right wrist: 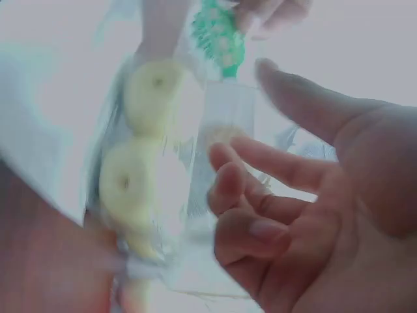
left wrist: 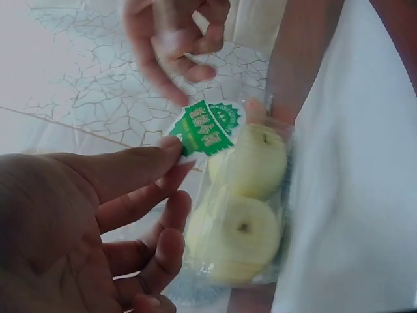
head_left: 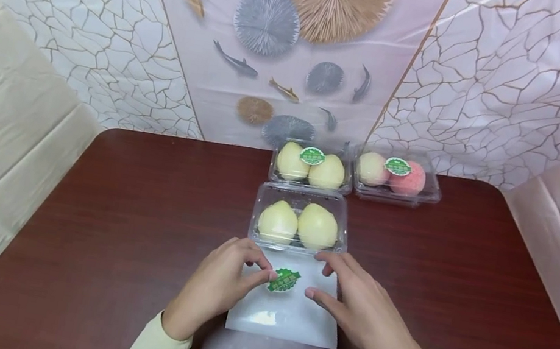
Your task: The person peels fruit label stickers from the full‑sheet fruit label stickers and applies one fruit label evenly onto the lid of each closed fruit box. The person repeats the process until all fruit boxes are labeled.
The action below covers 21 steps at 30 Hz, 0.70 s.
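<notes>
Between thumb and fingertip, my left hand [head_left: 216,287] pinches an oval green label sticker [head_left: 285,281] with a white edge. The sticker is raised above a white sheet [head_left: 283,323], and its lettering shows in the left wrist view. To its right is my right hand [head_left: 372,320], fingers loosely bent and thumb apart, holding nothing. Just beyond the hands stands a clear plastic box [head_left: 304,196] with two pale yellow fruits [head_left: 318,228] inside. No label shows on this box.
Behind it stands another clear box [head_left: 274,168] of two yellow fruits, with a green label [head_left: 312,156]. At its right, a labelled clear box [head_left: 430,190] holds a pale fruit and a pink one. A patterned cloth [head_left: 174,76] hangs behind the dark red table [head_left: 127,223].
</notes>
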### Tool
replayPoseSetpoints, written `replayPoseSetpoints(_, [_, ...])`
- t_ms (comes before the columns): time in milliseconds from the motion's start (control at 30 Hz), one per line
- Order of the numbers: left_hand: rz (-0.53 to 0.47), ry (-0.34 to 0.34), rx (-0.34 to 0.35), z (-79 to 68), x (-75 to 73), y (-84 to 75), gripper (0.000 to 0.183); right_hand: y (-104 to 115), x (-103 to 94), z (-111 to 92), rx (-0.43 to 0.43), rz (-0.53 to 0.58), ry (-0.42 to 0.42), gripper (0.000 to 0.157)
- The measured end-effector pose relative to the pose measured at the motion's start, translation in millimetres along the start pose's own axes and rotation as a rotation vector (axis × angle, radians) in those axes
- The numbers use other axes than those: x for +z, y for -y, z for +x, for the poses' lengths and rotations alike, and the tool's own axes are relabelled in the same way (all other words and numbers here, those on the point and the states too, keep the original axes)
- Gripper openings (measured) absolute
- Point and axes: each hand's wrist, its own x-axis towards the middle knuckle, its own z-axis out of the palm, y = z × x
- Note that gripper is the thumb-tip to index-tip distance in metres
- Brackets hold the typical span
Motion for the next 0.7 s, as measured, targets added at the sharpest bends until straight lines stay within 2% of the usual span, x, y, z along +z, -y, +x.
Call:
replayPoseSetpoints(133, [-0.027, 0.016, 0.026, 1.0, 3.6, 0.9, 0.009, 2, 13.5, 7, -0.028, 0.173, -0.025, 0.031])
replayPoseSetpoints(300, [-0.072, -0.038, 0.048, 6.0, 3.5, 1.8, 0.012, 2, 25.4, 15, -0.033, 0.191, -0.135, 0.010])
replayPoseSetpoints(400, [-0.102, -0.069, 0.045, 9.4, 2.3, 2.9, 0.013, 3, 26.0, 20, -0.017, 0.205, -0.166, 0.006])
replayPoseSetpoints(533, [-0.156, -0.104, 0.039, 14.6, 1.3, 3.5, 0.016, 4, 22.2, 27, 0.015, 0.252, -0.149, 0.001])
replayPoseSetpoints(700, [-0.249, -0.134, 0.024, 23.9, 0.5, 1.9, 0.015, 5, 10.3, 39, 0.070, 0.344, -0.154, 0.007])
